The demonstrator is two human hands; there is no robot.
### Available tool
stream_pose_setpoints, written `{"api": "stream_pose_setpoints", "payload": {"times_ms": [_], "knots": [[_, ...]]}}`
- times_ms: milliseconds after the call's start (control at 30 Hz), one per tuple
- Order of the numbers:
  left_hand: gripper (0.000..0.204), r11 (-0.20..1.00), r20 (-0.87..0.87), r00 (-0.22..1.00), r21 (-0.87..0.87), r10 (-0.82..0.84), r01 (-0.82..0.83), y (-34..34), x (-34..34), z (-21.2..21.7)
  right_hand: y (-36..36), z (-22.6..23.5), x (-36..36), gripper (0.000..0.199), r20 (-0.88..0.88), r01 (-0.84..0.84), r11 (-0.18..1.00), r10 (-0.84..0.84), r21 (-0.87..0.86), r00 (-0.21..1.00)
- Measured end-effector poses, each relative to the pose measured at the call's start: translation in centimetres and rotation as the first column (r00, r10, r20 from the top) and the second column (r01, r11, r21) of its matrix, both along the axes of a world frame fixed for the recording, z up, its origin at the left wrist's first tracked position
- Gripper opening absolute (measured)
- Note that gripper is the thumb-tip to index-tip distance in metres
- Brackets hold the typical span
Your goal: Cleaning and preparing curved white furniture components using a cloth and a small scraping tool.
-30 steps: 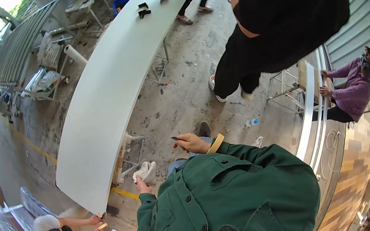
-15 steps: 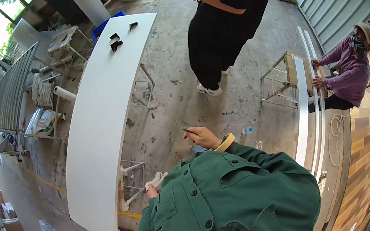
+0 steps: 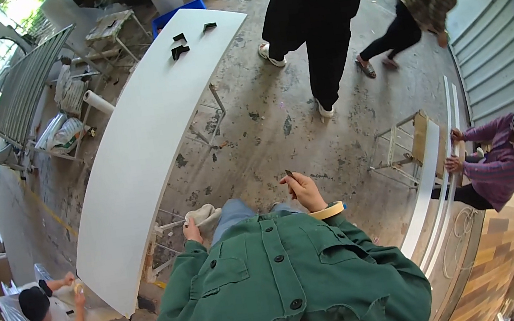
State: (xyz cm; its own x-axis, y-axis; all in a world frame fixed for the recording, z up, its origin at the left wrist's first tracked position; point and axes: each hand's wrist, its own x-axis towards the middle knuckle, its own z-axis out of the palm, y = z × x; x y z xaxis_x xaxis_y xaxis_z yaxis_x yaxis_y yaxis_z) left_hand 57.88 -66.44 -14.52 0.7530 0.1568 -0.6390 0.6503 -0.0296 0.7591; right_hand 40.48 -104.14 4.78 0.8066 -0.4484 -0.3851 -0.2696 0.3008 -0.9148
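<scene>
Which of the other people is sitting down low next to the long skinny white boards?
The person in the purple top at the right edge, with both hands on the narrow white boards. The two people at the top are on their feet.

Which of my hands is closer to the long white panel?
Left. The left hand, gripping a white cloth, is just beside the white panel's edge; the right hand, pinching a small dark piece, is farther out.
</scene>
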Motion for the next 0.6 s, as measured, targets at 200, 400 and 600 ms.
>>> {"api": "stream_pose_setpoints", "payload": {"times_ms": [200,400,600], "knots": [[0.049,0.973,-0.135,0.969,0.134,0.206,-0.188,2.1,2.6,-2.4,-1.5,0.3,6.4,0.021,0.052,-0.025,0.999,0.027,-0.027,0.998],[0.04,0.978,-0.17,0.98,0.199,0.101,-0.067,-1.6,10.4,-2.8,-4.5,-1.1,12.3,0.022,-0.016,0.06,0.994,-0.061,-0.089,0.998],[0.044,0.945,-0.106,0.945,0.08,-0.308,0.317,-10.4,24.0,-5.6,-9.2,-2.1,18.1,0.019,-0.041,0.146,0.966,-0.158,-0.215,0.987]]}}
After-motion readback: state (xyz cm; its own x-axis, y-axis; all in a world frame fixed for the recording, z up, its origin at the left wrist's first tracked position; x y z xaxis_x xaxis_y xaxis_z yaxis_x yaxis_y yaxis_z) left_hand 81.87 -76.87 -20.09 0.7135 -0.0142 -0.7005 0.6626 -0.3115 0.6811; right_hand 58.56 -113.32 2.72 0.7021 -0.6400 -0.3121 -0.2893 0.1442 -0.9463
